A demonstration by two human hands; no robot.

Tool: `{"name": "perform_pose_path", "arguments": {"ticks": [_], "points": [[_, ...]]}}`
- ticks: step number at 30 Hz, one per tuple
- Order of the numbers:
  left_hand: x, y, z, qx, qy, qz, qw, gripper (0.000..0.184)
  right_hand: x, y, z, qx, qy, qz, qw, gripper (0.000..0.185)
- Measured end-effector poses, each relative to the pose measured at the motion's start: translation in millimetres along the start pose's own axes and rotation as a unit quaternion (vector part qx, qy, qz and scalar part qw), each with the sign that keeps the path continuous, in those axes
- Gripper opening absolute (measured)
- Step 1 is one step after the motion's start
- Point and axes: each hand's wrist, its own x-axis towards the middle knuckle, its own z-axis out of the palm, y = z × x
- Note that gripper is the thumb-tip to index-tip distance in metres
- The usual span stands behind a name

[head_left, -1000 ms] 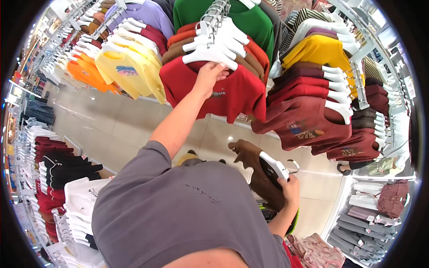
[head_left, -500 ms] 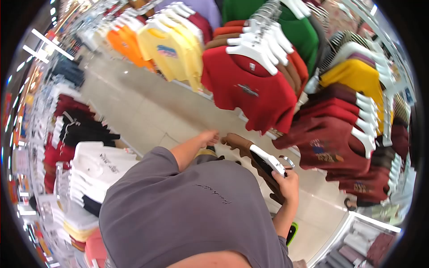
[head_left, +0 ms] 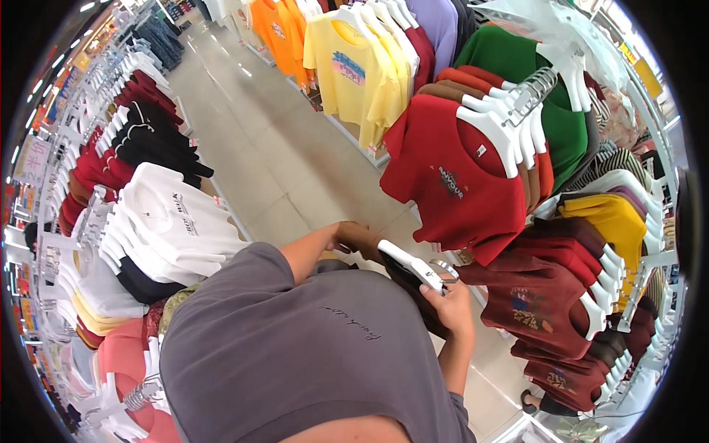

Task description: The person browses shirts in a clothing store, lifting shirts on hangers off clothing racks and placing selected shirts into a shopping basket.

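A brown shirt hangs on a white hanger in front of my body. Closed around the hanger near its metal hook is my right hand. My left hand is at the shirt's far sleeve end and grips the cloth there; its fingers are partly hidden by the fabric. Beyond the hanger, a red T-shirt with a small chest print hangs at the front of a row on the rack. To its right are dark maroon shirts with printed fronts.
A tiled aisle runs away ahead of me. White T-shirts and black garments hang on the left. Yellow shirts and orange shirts line the far right side. A sandalled foot shows at lower right.
My left hand has gone from beside the brown shirt to its sleeve. My right hand and the hanger have shifted slightly left. The view has turned, so the racks appear moved.
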Motion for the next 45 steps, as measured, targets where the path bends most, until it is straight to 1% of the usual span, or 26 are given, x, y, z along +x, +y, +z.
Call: {"name": "perform_pose_path", "arguments": {"ticks": [1,2,3,4,6,8,10,12,13,14,15,16,18,26,28,31,33,34,36,37,39,40,41,42,43,45], "points": [[17,-6,-8,0.186,-0.02,-0.01,0.982,0.023,0,-10,2,0.04,-0.002,0.009,0.999,0.034],[32,-10,-14,0.366,-0.037,-0.017,0.93,0.019,2,-10,4,0.033,-0.001,0.008,0.999,0.034],[29,-25,-33,0.17,-0.032,0.01,0.985,0.014,5,-6,7,0.026,-0.007,0.004,1.0,0.033],[26,-41,-52,-0.033,-0.039,0.037,0.998,0.009,8,-3,11,0.02,-0.014,-0.001,1.0,0.031],[30,-48,-72,-0.072,0.128,0.041,0.988,0.005,13,-8,21,0.025,-0.012,0.012,1.0,0.031],[45,-66,-105,-0.06,0.235,0.061,0.968,0.009,20,-23,36,0.04,0.012,0.003,0.999,0.022],[69,-92,-145,-0.035,0.258,0.085,0.962,0.013,30,-40,47,0.013,0.002,0.004,1.0,0.024],[74,-112,-174,-0.028,0.329,0.147,0.932,0.019,39,-55,60,-0.026,-0.017,0.018,0.999,0.029],[71,-120,-188,-0.033,0.329,0.148,0.932,0.019,44,-57,69,-0.008,-0.018,0.01,1.0,0.03],[64,-124,-199,-0.054,0.318,0.116,0.939,0.02,50,-65,76,-0.013,-0.02,0.009,1.0,0.03],[58,-129,-208,-0.075,0.306,0.082,0.946,0.022,55,-74,82,-0.039,-0.025,0.007,0.999,0.03],[53,-134,-215,-0.08,0.305,0.083,0.945,0.022,61,-82,90,-0.065,-0.031,0.004,0.997,0.031],[39,-143,-227,-0.087,0.368,0.065,0.923,0.02,72,-94,106,-0.073,-0.041,-0.008,0.996,0.031],[-16,-166,-302,-0.084,0.38,0.052,0.92,0.017,122,-139,173,-0.093,-0.094,-0.067,0.989,0.032],[-28,-177,-324,-0.094,0.388,0.055,0.915,0.016,135,-152,188,-0.099,-0.11,-0.052,0.988,0.032],[-34,-206,-360,-0.043,0.364,0.027,0.93,0.017,144,-174,204,-0.105,-0.12,-0.07,0.985,0.035],[-44,-221,-364,-0.109,0.344,0.051,0.931,0.019,153,-172,210,-0.085,-0.134,-0.083,0.984,0.038],[-46,-225,-365,-0.105,0.345,0.048,0.931,0.019,159,-170,206,-0.111,-0.159,-0.067,0.979,0.038],[-47,-240,-362,-0.211,0.377,0.001,0.902,0.019,165,-173,213,-0.027,-0.127,-0.131,0.983,0.018],[-43,-252,-363,-0.206,0.376,-0.003,0.903,0.019,168,-176,213,-0.005,-0.125,-0.127,0.984,0.018],[-14,-296,-379,-0.056,0.342,-0.036,0.937,0.017,174,-184,207,-0.035,-0.125,-0.119,0.984,0.019],[-17,-301,-377,-0.048,0.341,-0.039,0.938,0.017,177,-188,207,-0.033,-0.12,-0.125,0.984,0.019],[-20,-302,-371,0.02,0.316,-0.025,0.948,0.017,180,-194,206,-0.028,-0.121,-0.117,0.985,0.019],[-24,-300,-365,0.086,0.289,-0.011,0.953,0.018,186,-196,208,-0.015,-0.108,-0.113,0.988,0.028],[-30,-298,-359,0.091,0.288,-0.014,0.953,0.018,194,-196,208,-0.038,-0.101,-0.121,0.987,0.029],[-41,-288,-344,-0.046,0.328,-0.007,0.943,0.019,208,-204,210,-0.091,-0.098,-0.138,0.981,0.033]]}}
